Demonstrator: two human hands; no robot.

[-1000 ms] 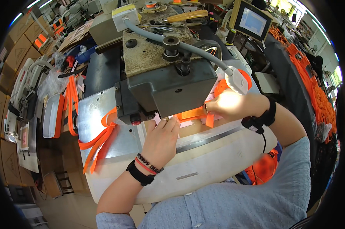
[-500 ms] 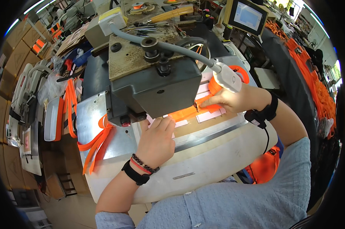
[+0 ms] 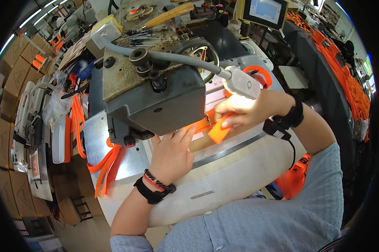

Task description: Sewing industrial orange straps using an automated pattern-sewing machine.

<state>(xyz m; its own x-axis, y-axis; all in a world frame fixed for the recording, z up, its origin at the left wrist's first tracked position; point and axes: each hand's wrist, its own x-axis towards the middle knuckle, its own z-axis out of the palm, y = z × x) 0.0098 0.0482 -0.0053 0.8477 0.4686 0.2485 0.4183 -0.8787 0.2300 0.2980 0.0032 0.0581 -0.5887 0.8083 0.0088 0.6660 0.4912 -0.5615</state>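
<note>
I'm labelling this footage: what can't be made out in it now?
Head view:
Under the sewing machine head: hidden by its housing.
Orange strap: gripped part hidden by the right hand.
Orange coil: partly behind the white lamp.
Monitor: top cut off by the picture's edge; screen details too small.

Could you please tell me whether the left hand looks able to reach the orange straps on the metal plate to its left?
Probably yes: only the metal plate appears to lie between the left hand and the orange straps.
</note>
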